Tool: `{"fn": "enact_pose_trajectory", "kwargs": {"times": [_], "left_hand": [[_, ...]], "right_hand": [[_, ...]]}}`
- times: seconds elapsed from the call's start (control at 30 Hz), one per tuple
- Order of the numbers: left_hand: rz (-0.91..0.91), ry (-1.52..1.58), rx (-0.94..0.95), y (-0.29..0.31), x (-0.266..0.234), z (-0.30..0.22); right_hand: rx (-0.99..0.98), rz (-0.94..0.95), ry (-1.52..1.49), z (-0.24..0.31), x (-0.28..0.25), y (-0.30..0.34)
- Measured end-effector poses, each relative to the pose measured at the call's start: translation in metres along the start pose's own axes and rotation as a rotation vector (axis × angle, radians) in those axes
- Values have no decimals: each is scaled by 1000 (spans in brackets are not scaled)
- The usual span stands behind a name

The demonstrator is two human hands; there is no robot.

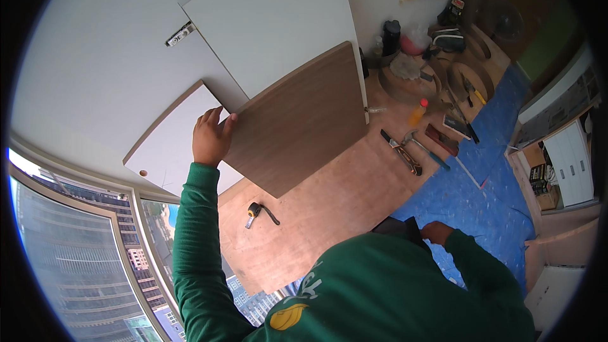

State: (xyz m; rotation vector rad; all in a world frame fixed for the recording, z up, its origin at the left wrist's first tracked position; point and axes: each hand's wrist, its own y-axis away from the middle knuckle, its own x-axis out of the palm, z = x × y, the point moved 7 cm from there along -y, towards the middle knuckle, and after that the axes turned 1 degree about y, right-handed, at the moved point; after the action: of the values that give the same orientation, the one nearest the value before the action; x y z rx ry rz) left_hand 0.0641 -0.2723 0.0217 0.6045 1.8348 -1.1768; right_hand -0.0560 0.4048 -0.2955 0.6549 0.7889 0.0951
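My left hand (212, 139) grips the upper left corner of a brown wood-grain panel (304, 120), its thumb and fingers over the edge. The panel stands tilted on a plywood sheet (342, 183), in front of a large white door panel (278, 31). Behind my left hand leans a smaller white panel (183, 133) with a round hole near one corner. At my right side, my right hand (437, 232) is by a dark flap (415, 228) at my waist; its fingertips are hidden there. A tape measure (253, 209) lies on the plywood, below the brown panel.
On the plywood's right lie a utility knife (401, 152), a hammer (427, 151) and a reddish hand plane (442, 139). An orange bottle (418, 112) stands by them. Blue sheeting (472, 215) covers the floor to the right. Windows (69, 240) line the left.
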Motion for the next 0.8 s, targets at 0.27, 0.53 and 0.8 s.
{"fn": "enact_pose_trajectory", "kwargs": {"times": [0.27, 0.53, 0.8], "left_hand": [[91, -303, -146, -5, 43, -22], [1, -369, -135, 23, 32, -46], [2, -439, -151, 86, 7, -96]], "right_hand": [[384, -428, -800, 6, -88, -38], [196, -279, -483, -33, -78, -79], [122, -249, -510, -103, -92, -110]]}}
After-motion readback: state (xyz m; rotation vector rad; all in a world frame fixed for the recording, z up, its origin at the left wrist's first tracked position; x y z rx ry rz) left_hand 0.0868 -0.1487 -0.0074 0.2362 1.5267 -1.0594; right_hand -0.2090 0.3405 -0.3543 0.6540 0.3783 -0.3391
